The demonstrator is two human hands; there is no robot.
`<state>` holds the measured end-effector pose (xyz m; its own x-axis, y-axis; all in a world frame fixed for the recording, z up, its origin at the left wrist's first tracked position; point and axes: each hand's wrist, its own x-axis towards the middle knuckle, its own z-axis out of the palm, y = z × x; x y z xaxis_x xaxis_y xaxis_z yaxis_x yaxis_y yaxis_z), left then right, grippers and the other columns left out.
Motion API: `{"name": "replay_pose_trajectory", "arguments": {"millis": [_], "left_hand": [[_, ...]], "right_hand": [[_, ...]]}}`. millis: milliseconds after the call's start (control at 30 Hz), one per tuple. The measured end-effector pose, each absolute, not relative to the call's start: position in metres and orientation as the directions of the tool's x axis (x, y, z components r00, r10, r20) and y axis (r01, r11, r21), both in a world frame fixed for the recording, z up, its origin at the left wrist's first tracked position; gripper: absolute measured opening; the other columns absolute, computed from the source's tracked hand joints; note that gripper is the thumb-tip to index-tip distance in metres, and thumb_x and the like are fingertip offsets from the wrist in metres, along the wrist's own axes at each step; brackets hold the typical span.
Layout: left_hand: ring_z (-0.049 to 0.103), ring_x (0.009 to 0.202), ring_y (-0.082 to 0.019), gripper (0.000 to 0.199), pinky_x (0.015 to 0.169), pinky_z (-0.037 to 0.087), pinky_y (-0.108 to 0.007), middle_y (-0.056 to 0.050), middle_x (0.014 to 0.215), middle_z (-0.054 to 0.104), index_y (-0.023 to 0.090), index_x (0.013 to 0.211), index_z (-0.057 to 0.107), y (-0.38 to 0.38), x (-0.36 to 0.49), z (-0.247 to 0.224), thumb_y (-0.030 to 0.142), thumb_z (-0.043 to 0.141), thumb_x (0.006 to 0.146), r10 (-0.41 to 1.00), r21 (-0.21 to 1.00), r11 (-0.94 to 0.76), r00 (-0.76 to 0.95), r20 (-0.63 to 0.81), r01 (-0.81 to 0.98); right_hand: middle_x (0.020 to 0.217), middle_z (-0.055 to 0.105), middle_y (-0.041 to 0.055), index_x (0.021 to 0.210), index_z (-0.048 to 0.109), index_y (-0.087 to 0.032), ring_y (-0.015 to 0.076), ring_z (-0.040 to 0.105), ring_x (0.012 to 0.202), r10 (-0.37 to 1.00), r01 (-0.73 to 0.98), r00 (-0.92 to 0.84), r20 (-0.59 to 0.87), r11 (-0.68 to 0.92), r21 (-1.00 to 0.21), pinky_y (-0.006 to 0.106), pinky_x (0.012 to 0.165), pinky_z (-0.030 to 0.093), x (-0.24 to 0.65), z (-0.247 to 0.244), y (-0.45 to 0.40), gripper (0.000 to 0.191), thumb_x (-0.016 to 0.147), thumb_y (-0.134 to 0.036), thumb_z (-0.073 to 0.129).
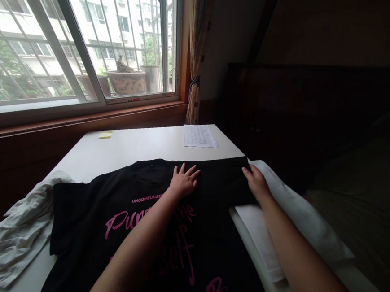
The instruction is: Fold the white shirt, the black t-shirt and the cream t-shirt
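Observation:
A black T-shirt [215, 237] with pink lettering lies spread out, front up, over a white table [141, 144]. On its upper part, near the collar and shoulder, my left hand [183, 180] rests flat with the fingers spread. My right hand [256, 180] is at the outer edge of the sleeve on the right, its thumb and fingers closed on the black fabric. My left forearm covers part of the lettering.
Crumpled pale cloth [16, 231] hangs over the table's left side. White cloth [279, 193] lies beneath the right sleeve. Papers [200, 136] and yellow notes [105, 135] are at the far edge. A barred window [115, 45] and curtain [197, 51] stand beyond.

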<state>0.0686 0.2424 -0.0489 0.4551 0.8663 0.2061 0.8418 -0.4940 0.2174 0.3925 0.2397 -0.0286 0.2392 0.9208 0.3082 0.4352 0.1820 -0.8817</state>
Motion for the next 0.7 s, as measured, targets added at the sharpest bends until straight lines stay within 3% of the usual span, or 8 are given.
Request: {"name": "replay_pose_trajectory", "arguments": {"millis": [100, 200, 367, 433, 533, 700], "left_hand": [[0.029, 0.153, -0.037, 0.056, 0.123, 0.019, -0.065, -0.004, 0.162, 0.042, 0.033, 0.154, 0.045, 0.244, 0.07, -0.04, 0.033, 0.049, 0.098, 0.813, 0.226, -0.582, 0.551, 0.19, 0.781], [0.031, 0.153, -0.029, 0.063, 0.126, 0.022, -0.051, -0.012, 0.162, 0.041, 0.019, 0.157, 0.04, 0.249, 0.072, -0.035, 0.025, 0.049, 0.095, 0.788, 0.264, -0.615, 0.59, 0.176, 0.743], [0.031, 0.153, -0.029, 0.069, 0.126, 0.019, -0.048, -0.017, 0.163, 0.039, 0.012, 0.155, 0.038, 0.257, 0.078, -0.033, 0.019, 0.054, 0.089, 0.813, 0.405, -0.573, 0.557, 0.171, 0.712], [0.034, 0.151, -0.03, 0.068, 0.126, 0.021, -0.047, -0.018, 0.16, 0.043, 0.011, 0.152, 0.041, 0.259, 0.078, -0.033, 0.015, 0.056, 0.086, 0.834, 0.492, -0.535, 0.522, 0.177, 0.687], [0.051, 0.139, -0.028, 0.065, 0.118, 0.037, -0.043, -0.015, 0.149, 0.057, 0.015, 0.148, 0.044, 0.265, 0.074, -0.03, 0.011, 0.056, 0.084, 0.883, 0.648, -0.433, 0.44, 0.164, 0.627], [0.067, 0.118, -0.025, 0.042, 0.105, 0.049, -0.041, -0.011, 0.122, 0.074, 0.019, 0.141, 0.049, 0.274, 0.059, -0.017, 0.025, 0.038, 0.101, 0.955, 0.861, -0.211, 0.285, 0.08, 0.462]], "right_hand": [[0.111, 0.075, 0.0094, 0.115, 0.069, -0.022, 0.0307, 0.069, 0.106, 0.906, 0.531, 0.21, 0.366, 0.209, -0.821, 0.046, 0.1, 0.052, 0.383, -0.016, 0.233, 0.04, 0.093, -0.053, 0.056], [0.113, 0.075, 0.0099, 0.12, 0.069, -0.022, 0.0308, 0.069, 0.108, 0.893, 0.604, 0.204, 0.4, 0.206, -0.77, 0.046, 0.1, 0.052, 0.372, -0.004, 0.226, 0.041, 0.095, -0.051, 0.054], [0.112, 0.076, 0.0084, 0.126, 0.069, -0.023, 0.0303, 0.07, 0.107, 0.889, 0.705, 0.137, 0.437, 0.222, -0.673, 0.044, 0.095, 0.055, 0.347, 0.024, 0.208, 0.041, 0.098, -0.048, 0.052], [0.113, 0.077, 0.008, 0.127, 0.069, -0.023, 0.0299, 0.071, 0.106, 0.882, 0.732, 0.096, 0.461, 0.251, -0.634, 0.043, 0.093, 0.057, 0.334, 0.038, 0.198, 0.04, 0.099, -0.046, 0.052], [0.116, 0.077, 0.008, 0.127, 0.069, -0.023, 0.0286, 0.072, 0.107, 0.871, 0.755, 0.023, 0.491, 0.307, -0.58, 0.04, 0.092, 0.058, 0.308, 0.055, 0.181, 0.036, 0.1, -0.04, 0.052], [0.115, 0.077, 0.0076, 0.131, 0.068, -0.022, 0.0274, 0.075, 0.101, 0.868, 0.814, -0.188, 0.46, 0.4, -0.421, 0.04, 0.092, 0.059, 0.257, 0.055, 0.151, 0.035, 0.103, -0.028, 0.047]]}}
